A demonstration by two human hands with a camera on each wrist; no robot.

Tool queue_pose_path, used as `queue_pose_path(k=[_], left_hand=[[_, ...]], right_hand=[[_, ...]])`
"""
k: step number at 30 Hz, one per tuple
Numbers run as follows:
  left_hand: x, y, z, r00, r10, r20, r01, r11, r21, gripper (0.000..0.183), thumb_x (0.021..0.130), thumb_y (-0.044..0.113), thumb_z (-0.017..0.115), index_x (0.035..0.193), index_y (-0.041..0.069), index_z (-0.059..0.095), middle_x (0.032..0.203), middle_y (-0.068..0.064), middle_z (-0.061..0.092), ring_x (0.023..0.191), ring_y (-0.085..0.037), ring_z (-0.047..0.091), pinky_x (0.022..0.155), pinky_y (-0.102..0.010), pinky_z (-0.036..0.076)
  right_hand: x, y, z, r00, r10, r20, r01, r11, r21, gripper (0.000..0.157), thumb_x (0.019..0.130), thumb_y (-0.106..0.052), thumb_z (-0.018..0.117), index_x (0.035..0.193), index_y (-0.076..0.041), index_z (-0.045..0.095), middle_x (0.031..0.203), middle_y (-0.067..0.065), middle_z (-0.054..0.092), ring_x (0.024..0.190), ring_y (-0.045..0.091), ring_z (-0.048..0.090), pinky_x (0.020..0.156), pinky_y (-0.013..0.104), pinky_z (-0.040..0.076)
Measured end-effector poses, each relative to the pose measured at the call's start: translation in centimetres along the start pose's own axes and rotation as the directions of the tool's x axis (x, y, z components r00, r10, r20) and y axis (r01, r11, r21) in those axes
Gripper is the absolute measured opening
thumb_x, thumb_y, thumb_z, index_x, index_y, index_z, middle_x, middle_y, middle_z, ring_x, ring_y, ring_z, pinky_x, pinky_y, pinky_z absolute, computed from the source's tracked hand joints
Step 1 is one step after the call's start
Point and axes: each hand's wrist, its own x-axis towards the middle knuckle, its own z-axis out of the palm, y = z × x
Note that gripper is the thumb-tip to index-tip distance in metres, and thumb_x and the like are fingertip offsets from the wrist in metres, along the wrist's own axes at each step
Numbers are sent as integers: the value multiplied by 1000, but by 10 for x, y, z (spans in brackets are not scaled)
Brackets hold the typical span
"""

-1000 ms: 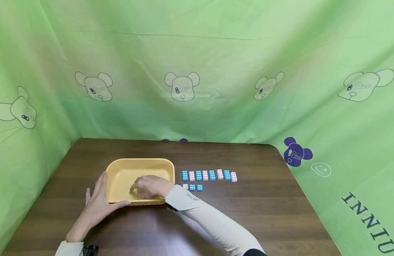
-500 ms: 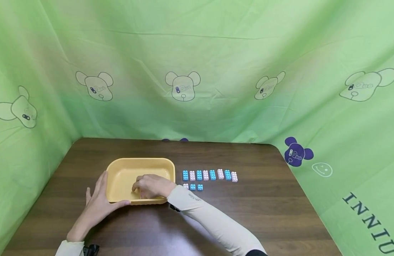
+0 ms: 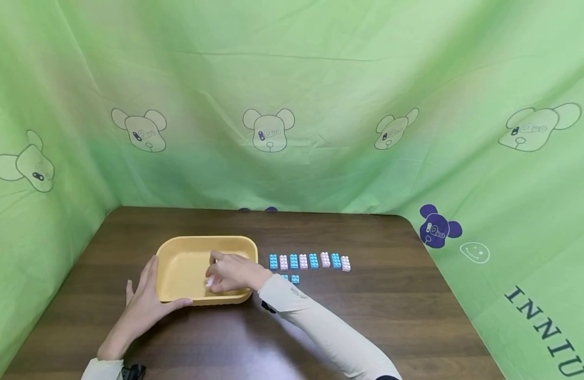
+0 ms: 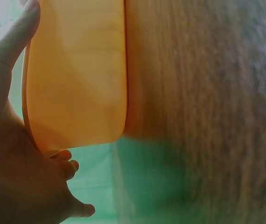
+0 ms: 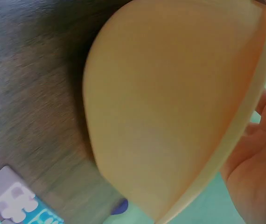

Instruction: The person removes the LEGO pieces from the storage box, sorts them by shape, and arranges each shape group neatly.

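Observation:
My right hand (image 3: 232,273) is inside the yellow plastic tub (image 3: 184,242), near its right end. It pinches a pale pink building brick (image 3: 210,282), mostly covered by the fingers. In the right wrist view, the tub's end wall (image 5: 170,112) fills the middle, and part of that hand (image 5: 259,163) shows behind the rim. Spread around the tub's front left corner, my left hand (image 3: 142,303) has straight fingers along the left side and its thumb along the front rim. In the left wrist view, the thumb (image 4: 16,37) lies against the tub's long wall (image 4: 77,74).
Right of the tub, a row of alternating blue bricks (image 3: 294,261) and pink bricks (image 3: 325,259) lies on the wooden table (image 3: 367,316). Smaller blue bricks (image 3: 295,279) sit before it, partly covered by the right wrist. A green printed curtain (image 3: 320,174) surrounds the table.
My right hand has lifted slightly and shifted right inside the tub, bringing the pink brick into clearer view. Its wrist now covers the small pale brick. The left hand holds its place.

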Motion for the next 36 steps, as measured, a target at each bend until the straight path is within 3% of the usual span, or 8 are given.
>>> queue_pose_path(k=[9,16,18,23,26,29,36], left_hand=[[-1,0,1,1000,2,-7,-2,1000,7,142,77,52,91,167,-1,-5,169,-36,8,147,-65,24,113,-83,-8],[-1,-1,1,1000,6,-7,-6,1000,2,142,78,52,91,168,0,-5,170,-36,7,148,-64,22,113,-83,-7],[-2,-1,1,1000,0,-6,0,1000,-1,142,78,52,91,168,0,-5,170,-35,7,149,-63,22,114,-83,-8],[-2,-2,1,1000,-6,-3,6,1000,3,142,78,52,92,168,0,-6,170,-35,6,148,-63,22,114,-82,-7],[-1,-1,1,1000,-4,1,4,1000,8,142,78,52,91,168,0,-6,170,-35,6,149,-63,22,114,-82,-7],[1,0,1,1000,-3,4,3,1000,12,143,78,53,91,168,0,-6,170,-35,6,150,-63,21,114,-82,-6],[0,0,0,1000,-5,6,5,1000,8,143,78,53,91,168,1,-7,171,-34,5,149,-63,21,114,-82,-8]], right_hand=[[-13,7,2,998,37,-53,-34,998,52,26,94,-32,79,115,-16,76,126,3,60,87,6,59,79,15,48],[-20,12,2,996,60,-71,-47,983,177,27,98,-31,76,112,-13,61,98,-4,63,79,6,55,70,15,45],[-23,13,0,996,57,-69,-42,980,197,29,98,-31,75,115,-13,61,96,-5,65,79,5,57,70,14,46],[-29,15,-4,996,30,-81,-19,992,128,33,103,-36,68,127,-13,70,111,-4,69,96,7,63,85,18,51],[-35,18,-6,996,21,-88,-16,998,59,31,107,-41,61,121,-16,73,107,-4,64,98,9,60,83,20,51],[-42,22,-6,995,40,-92,-33,997,67,32,110,-44,53,116,-17,70,102,-5,59,96,10,55,75,21,48],[-57,30,-4,986,4,-165,16,993,119,30,115,-23,39,121,-13,66,109,1,57,107,18,54,93,29,48]])
